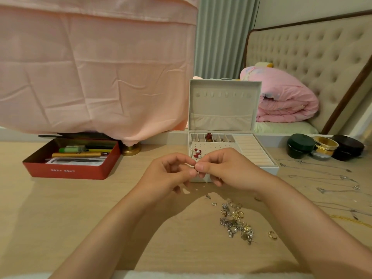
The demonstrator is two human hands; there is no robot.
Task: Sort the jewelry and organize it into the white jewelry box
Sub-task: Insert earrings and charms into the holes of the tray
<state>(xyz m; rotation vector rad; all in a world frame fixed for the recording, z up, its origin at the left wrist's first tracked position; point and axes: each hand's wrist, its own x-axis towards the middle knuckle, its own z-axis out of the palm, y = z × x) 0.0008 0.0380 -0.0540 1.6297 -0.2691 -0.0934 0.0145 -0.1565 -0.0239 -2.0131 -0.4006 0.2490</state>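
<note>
Progress looks slight: the white jewelry box (pixel 223 109) stands open on the pale wood table (pixel 60 208). It holds only red-and-pearl earrings (pixel 197 153) on its perforated panel and a dark red piece (pixel 209 137) in one slot beside the ribbed, padded rolls. A tangled heap of metal and pearl pieces (pixel 236 222) and thin chains (pixel 322 178) are left loose. Just before the box, the left hand (pixel 171 172) and right hand (pixel 227 168) each close a fingertip grip on one tiny item, too small to identify.

A home bedroom is showing: a tufted headboard (pixel 314 55) and folded pink duvet (pixel 281 97) are sitting beyond the desk (pixel 60 208).
</note>
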